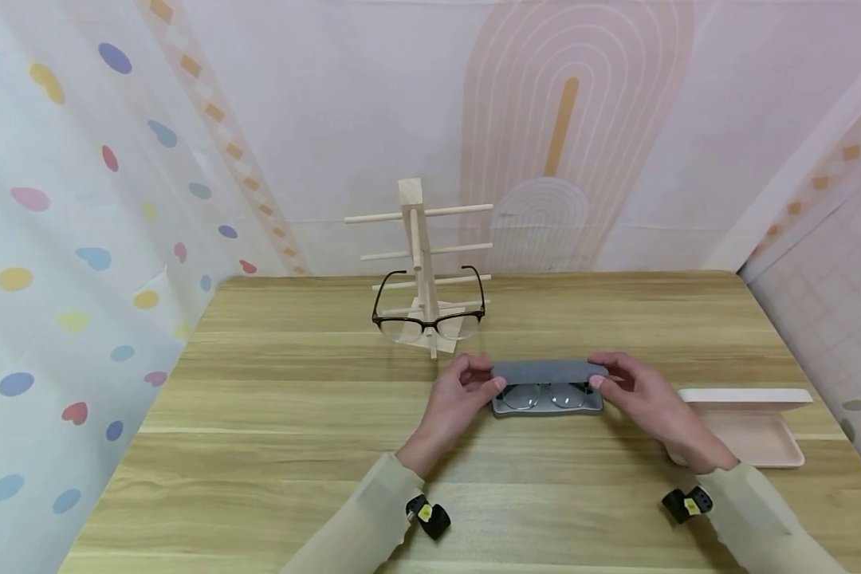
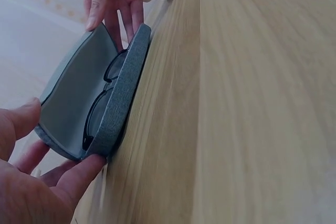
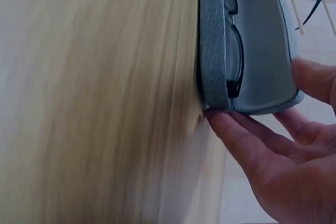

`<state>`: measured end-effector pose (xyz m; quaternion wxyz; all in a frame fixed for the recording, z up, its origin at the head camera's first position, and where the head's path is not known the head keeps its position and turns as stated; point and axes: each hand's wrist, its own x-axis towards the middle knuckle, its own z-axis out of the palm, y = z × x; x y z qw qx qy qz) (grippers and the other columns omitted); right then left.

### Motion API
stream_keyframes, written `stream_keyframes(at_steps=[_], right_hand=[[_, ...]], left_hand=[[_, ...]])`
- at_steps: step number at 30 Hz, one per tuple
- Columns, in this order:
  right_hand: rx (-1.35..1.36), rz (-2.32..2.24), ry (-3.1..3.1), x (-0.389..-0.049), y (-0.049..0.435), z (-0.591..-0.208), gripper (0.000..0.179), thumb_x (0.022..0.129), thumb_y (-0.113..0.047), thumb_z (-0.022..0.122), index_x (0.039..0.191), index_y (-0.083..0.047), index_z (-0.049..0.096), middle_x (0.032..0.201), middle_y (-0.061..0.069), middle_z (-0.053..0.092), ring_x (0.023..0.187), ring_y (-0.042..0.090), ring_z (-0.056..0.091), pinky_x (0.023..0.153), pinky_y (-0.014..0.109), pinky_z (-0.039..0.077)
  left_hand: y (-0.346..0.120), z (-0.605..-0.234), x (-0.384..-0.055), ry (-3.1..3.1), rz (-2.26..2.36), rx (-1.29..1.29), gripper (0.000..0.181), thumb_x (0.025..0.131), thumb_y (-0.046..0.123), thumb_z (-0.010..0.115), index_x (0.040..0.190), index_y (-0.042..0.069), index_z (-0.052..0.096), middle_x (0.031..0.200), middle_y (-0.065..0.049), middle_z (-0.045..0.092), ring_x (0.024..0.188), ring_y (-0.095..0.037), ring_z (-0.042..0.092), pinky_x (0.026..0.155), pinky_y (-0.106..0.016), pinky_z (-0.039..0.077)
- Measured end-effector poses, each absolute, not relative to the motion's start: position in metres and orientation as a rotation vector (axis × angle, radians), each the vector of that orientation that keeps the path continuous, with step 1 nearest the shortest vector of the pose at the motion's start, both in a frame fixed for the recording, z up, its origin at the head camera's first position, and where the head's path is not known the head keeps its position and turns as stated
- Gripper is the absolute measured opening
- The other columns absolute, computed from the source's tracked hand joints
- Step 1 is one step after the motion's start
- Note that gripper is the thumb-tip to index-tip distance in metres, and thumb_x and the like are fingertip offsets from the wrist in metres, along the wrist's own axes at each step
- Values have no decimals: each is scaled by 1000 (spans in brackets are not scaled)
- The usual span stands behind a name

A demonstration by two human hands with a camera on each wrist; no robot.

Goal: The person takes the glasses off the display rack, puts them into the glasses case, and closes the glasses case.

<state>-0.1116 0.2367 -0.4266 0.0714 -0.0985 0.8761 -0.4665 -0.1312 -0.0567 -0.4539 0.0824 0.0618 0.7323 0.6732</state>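
A grey-blue glasses case (image 1: pixel 548 372) lies on the wooden table in front of me with its lid partly raised. Inside it sits a pair of dark-framed glasses (image 2: pixel 88 121), lenses showing under the lid in the head view. My left hand (image 1: pixel 454 402) holds the case's left end, thumb at the lid's edge and fingers at the side. At the opposite end my right hand (image 1: pixel 642 399) grips in the same way; the right wrist view shows its thumb on the lid edge and a fingertip against the base's lower corner.
Behind the case stands a wooden glasses rack (image 1: pixel 410 195) with several pegs, and black-framed glasses (image 1: pixel 428 324) hang low on it. To the right, partly behind my right wrist, lies an open pale pink case (image 1: pixel 753 437). Patterned curtains (image 1: pixel 330 119) border the table.
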Motion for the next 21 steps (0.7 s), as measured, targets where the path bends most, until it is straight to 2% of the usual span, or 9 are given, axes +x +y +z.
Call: stream_keyframes(at_steps=[9, 16, 21], right_hand=[[-314, -1407, 2611, -114, 239, -429, 41, 104, -16, 64, 137, 8, 56, 130, 27, 61, 119, 44, 63, 88, 27, 56], [-293, -1435, 2552, -113, 238, -427, 44, 102, -12, 67, 139, 9, 54, 135, 32, 56, 121, 47, 62, 86, 27, 57], [-268, -1387, 2585, -112, 237, -429, 45, 100, -14, 70, 138, 6, 57, 135, 30, 58, 121, 44, 62, 87, 31, 58]], left_hand=[[-63, -456, -132, 2153, 1968, 199, 35, 92, 6, 77, 121, -6, 62, 124, -20, 66, 112, -33, 68, 90, -32, 59], [-66, -456, -133, 2098, 1971, 208, 35, 90, 2, 79, 119, -5, 62, 131, -20, 64, 119, -34, 66, 92, -32, 58], [-65, -455, -133, 2112, 1956, 228, 35, 86, -3, 79, 117, -6, 64, 135, -21, 63, 121, -35, 65, 94, -31, 58]])
